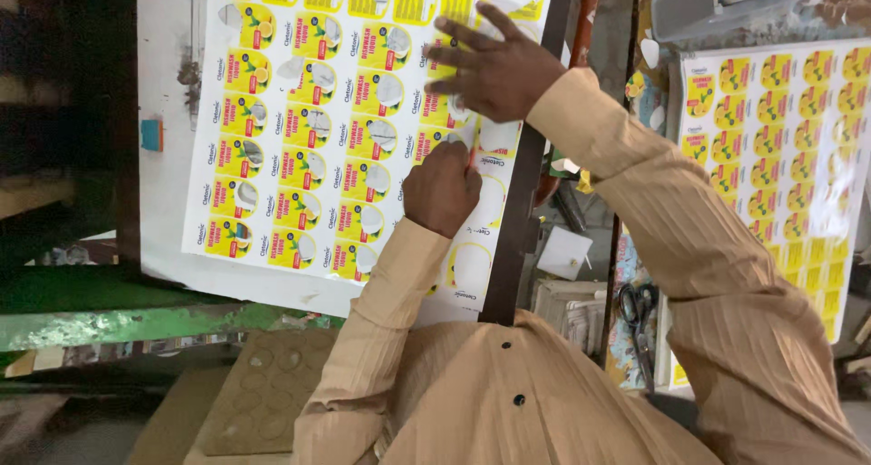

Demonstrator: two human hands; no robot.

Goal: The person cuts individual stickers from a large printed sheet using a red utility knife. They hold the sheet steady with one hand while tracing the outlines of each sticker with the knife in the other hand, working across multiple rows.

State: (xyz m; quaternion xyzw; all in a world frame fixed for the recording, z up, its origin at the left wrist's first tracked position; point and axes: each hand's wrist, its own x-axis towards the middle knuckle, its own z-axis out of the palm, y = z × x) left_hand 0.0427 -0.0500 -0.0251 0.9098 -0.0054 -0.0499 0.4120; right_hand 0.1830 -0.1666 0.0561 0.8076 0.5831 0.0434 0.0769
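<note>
Two sticker sheets, two hands, one pair of scissors.
Left hand (442, 188), fingers closed, pinches a label on the near sheet (308, 129) on a white board (168, 202); right hand (494, 66) presses flat, fingers spread. Second sheet (780, 156) and scissors (638, 306) lie right, cluttered workshop.

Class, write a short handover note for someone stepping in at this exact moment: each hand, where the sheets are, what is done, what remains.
Left hand: pinching a label at the lower edge of the glossy yellow printed label sheet.
Right hand: flat, fingers spread, pressing that sheet down.
Second yellow label sheet lies to the right; black-handled scissors beside it.
Done: several labels near the hands are gone, leaving blank outlines.
Left: most rows remain filled.
</note>
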